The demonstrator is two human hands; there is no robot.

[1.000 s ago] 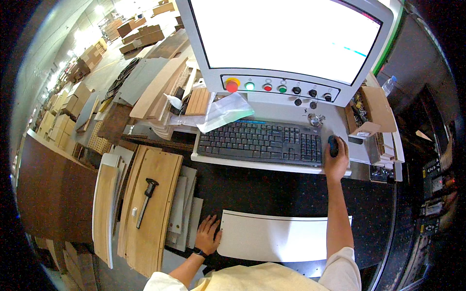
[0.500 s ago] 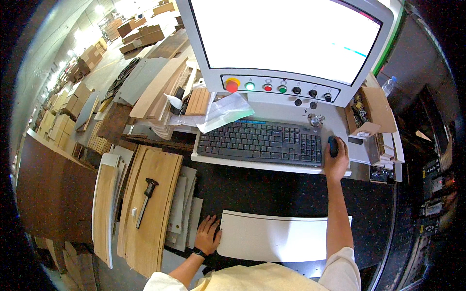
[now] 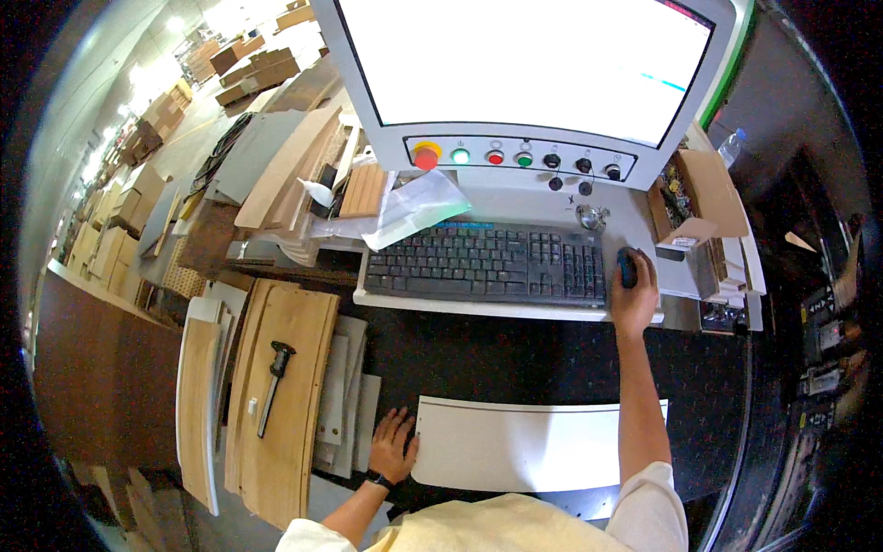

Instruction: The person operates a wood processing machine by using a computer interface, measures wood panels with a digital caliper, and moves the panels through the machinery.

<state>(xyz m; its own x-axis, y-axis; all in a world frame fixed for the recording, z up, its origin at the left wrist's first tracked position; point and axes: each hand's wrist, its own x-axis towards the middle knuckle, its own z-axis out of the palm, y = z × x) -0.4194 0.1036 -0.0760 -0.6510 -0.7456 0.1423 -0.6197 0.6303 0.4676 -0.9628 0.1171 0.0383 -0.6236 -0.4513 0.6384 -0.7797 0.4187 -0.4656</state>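
Shifted slightly up and left in view since half a second ago, monitor (image 3: pixel 543 64) and keyboard (image 3: pixel 487 264) together, probably from a small turn of the head; no clear movement of either hand against its surroundings. Curled over a black mouse (image 3: pixel 626 267) with the right hand (image 3: pixel 635 299), fingers bent round it; cannot tell whether any button is pressed. Laid palm down with the left hand (image 3: pixel 394 448), fingers loosely spread, gripping nothing. Just right of that hand, a white panel (image 3: pixel 515 446), flat on the black worktop (image 3: pixel 460 350), long axis running left to right; cannot tell whether touched at its short left end. Clearly nearer to the left hand than to the right, with the right forearm (image 3: pixel 639 405) passing over the panel's right end toward the mouse. Beyond the panel's long far edge, the keyboard, just left of the mouse, and higher up, the monitor. Left of the left hand, pale grey panels (image 3: pixel 346 396), then wooden boards (image 3: pixel 299 396) with a caliper (image 3: pixel 279 368) on top, long axes pointing away from the body, roughly crosswise to the white panel.
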